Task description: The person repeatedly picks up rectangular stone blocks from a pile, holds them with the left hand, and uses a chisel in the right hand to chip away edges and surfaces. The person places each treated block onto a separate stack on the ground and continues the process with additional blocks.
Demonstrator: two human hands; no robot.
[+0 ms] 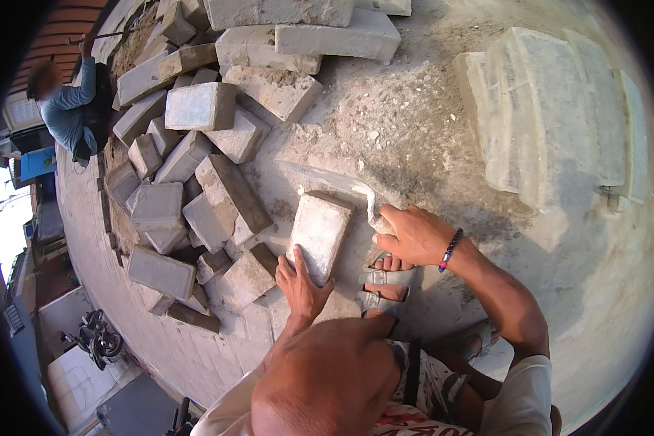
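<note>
My left hand grips the near end of a grey concrete block that stands tilted on the dusty ground. My right hand is closed around the handle of a trowel, whose flat blade lies on the ground just beyond the block and points left. A beaded bracelet circles my right wrist. My sandalled foot shows between my two hands.
A loose heap of grey blocks spreads to the left and back. Several pale slabs stand side by side at the right. Another person in a blue shirt works at the far left. A motorbike is parked below.
</note>
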